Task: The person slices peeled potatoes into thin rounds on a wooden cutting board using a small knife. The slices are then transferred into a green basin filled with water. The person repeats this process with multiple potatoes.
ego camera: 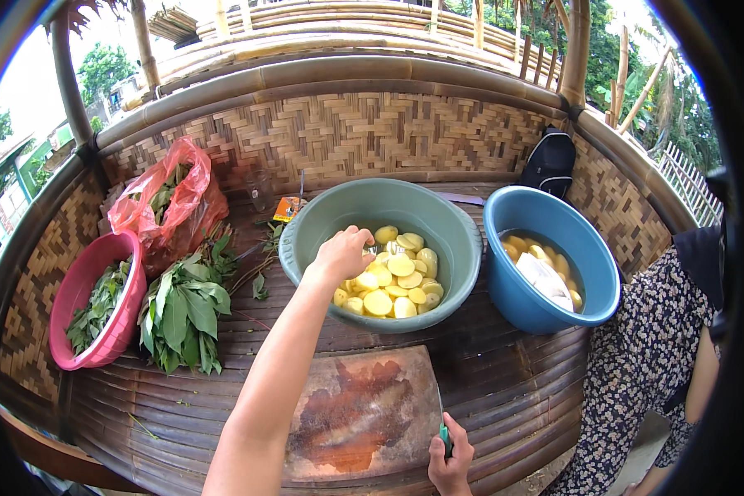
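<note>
A wide green plastic basin (pixel 384 198) stands before me, with peeled, cut potatoes (pixel 401 265) lying in water. My left hand (pixel 343 253) reaches over its near left side among the pieces; its fingertips are partly hidden, so whether it holds one cannot be told. Closer to me lies a worn wooden cutting board (pixel 359 415) with a reddish-brown stain and no food on it. At the board's right edge, my right hand (pixel 451 456) grips the green handle of a knife (pixel 445 437). The thin blade runs upright in view along that edge.
Right of the green basin, a blue tub (pixel 514 304) holds whole potatoes in water and a white item (pixel 542 282). A person in a flowered garment (pixel 638 347) sits beside it. Leaf bunches (pixel 183 310), a pink basin (pixel 108 335) and a red plastic bag (pixel 198 204) are left.
</note>
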A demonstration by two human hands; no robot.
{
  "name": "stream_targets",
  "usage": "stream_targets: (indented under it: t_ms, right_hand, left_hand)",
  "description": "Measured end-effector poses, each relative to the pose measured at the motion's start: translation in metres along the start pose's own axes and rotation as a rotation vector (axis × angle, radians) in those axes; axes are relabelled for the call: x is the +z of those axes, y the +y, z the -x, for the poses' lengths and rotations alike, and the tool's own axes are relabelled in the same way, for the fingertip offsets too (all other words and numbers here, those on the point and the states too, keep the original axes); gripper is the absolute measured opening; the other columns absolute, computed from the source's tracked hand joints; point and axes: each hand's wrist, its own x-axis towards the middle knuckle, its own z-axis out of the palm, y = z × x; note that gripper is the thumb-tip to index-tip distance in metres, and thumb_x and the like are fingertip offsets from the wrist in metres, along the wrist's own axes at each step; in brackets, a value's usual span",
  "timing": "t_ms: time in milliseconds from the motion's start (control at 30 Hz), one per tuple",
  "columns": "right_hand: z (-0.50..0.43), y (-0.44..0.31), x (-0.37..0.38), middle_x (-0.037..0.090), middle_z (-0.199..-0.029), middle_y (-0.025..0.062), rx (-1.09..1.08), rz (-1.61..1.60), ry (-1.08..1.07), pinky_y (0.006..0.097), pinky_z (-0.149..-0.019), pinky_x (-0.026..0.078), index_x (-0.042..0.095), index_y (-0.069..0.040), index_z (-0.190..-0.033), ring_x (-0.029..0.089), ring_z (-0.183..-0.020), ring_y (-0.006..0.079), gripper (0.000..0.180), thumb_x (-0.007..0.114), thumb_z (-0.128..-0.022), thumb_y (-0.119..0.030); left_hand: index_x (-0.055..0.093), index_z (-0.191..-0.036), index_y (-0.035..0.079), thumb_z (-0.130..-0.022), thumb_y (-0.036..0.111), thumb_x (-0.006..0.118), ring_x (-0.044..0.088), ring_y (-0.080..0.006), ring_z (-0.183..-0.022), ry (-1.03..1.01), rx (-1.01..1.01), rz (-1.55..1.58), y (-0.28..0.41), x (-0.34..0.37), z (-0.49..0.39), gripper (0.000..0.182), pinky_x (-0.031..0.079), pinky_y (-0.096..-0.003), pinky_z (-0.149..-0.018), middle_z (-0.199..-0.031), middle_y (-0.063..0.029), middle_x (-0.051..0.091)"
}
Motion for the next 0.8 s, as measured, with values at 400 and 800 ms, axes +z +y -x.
stream_targets:
  t_ms: [400,800]
  right_hand:
    - [0.006,0.008,-0.001,0.072,-0.100,0.0072,0.012,-0.002,-0.003,0.0295,-0.073,0.054,0.062,0.002,-0.143,0.063,-0.077,0.0140,0.045,0.066,-0.105,-0.023]
    - [0.011,0.009,-0.004,0.068,-0.095,0.0051,0.014,0.042,-0.008,0.0274,-0.070,0.053,0.062,0.004,-0.142,0.059,-0.074,0.0117,0.049,0.067,-0.106,-0.029]
  left_hand:
    - [0.022,-0.170,0.018,-0.079,0.078,0.077,0.040,-0.0365,-0.153,-0.776,-0.091,-0.067,-0.031,0.020,-0.037,0.123,0.036,-0.0477,-0.125,-0.168,-0.0228,0.037]
    - [0.025,-0.167,0.018,-0.085,0.043,0.085,0.057,-0.0355,-0.139,-0.792,-0.245,-0.108,-0.029,0.024,-0.042,0.105,0.047,-0.0461,-0.115,-0.156,-0.0183,0.055]
